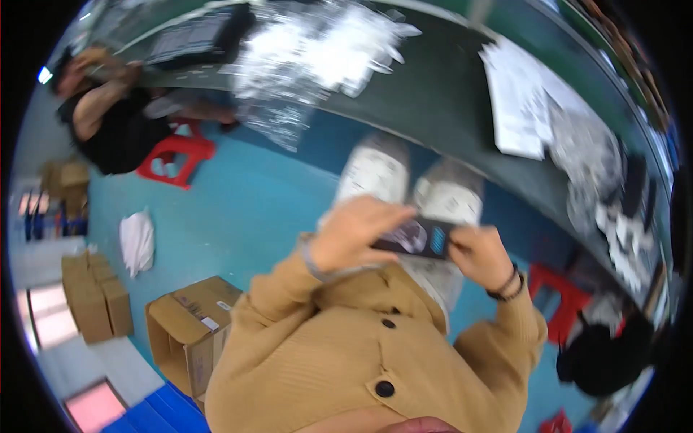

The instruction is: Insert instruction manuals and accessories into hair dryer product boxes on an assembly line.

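Between my two hands is a small flat black box (pixel 422 239) with a printed picture and blue marking on its face. My left hand (pixel 361 231) grips its left end, fingers laid over the top edge. At the right end my right hand (pixel 482 254) pinches the box with the fingers curled in. The box is held in front of my body, above my lap. Just beyond it are two pale, patterned shapes (pixel 375 172), blurred, below the bench edge.
A dark green workbench (pixel 426 94) runs across the far side. On it lie a heap of clear plastic bags (pixel 317 50), white sheets (pixel 516 101) and crumpled plastic (pixel 588 151). A person (pixel 108 115) sits at left beside a red stool (pixel 177 155). An open cardboard box (pixel 184 317) stands on the floor.
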Available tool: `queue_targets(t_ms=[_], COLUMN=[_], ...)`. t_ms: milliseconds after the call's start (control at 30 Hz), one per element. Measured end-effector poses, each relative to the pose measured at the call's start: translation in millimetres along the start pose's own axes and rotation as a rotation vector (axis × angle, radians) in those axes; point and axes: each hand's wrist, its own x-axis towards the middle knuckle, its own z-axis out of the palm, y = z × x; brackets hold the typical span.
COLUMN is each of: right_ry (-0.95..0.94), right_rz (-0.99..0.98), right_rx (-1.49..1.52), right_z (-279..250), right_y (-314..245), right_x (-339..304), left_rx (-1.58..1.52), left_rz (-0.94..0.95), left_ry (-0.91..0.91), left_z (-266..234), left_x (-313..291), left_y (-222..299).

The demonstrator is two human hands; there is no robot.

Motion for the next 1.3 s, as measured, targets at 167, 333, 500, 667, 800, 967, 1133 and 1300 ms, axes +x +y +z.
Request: queue_targets(t_ms=[167, 333, 500, 667, 800, 967, 1133, 1300], right_ry=[-0.182, 0.117, 0.335, 0.209, 0.108, 0.071, 0.044, 0.105], right_rz=[0.313, 0.319, 0.007, -0.094, -0.032, -0.012, 0.028, -0.014], right_rx=[0.428, 0.407, -0.086, -0.186, -0.236, -0.168, -0.148, -0.111], right_z=[25.3, 14.7, 7.5, 6.6, 7.6, 7.0, 5.2, -0.7], right_y=[42.0, 36.8, 18.2, 0.5, -3.5, -3.6, -2.2, 5.0], right_x=[-41.1, -54.2, -45.3, -37.9, -38.1, -33.9, -34.0, -38.2], left_rx=[-0.069, -0.075, -0.050, -0.148, -0.156, -0.144, -0.174, -0.182], left_rz=[0.048, -0.019, -0.021, -0.014, 0.021, -0.021, -0.020, 0.015], left_ry=[-0.065, -0.066, -0.051, -0.162, -0.176, -0.203, -0.216, -0.180], left_z=[26.0, 25.3, 26.4, 32.2, 34.5, 28.5, 31.5, 36.9], left_x=[-11.3, -14.5, -9.7, -1.4, 3.5, -1.8, 1.7, 10.7], left_y=[-1.1, 2.3, -3.8, -5.7, -2.8, 0.1, -1.9, -0.3])
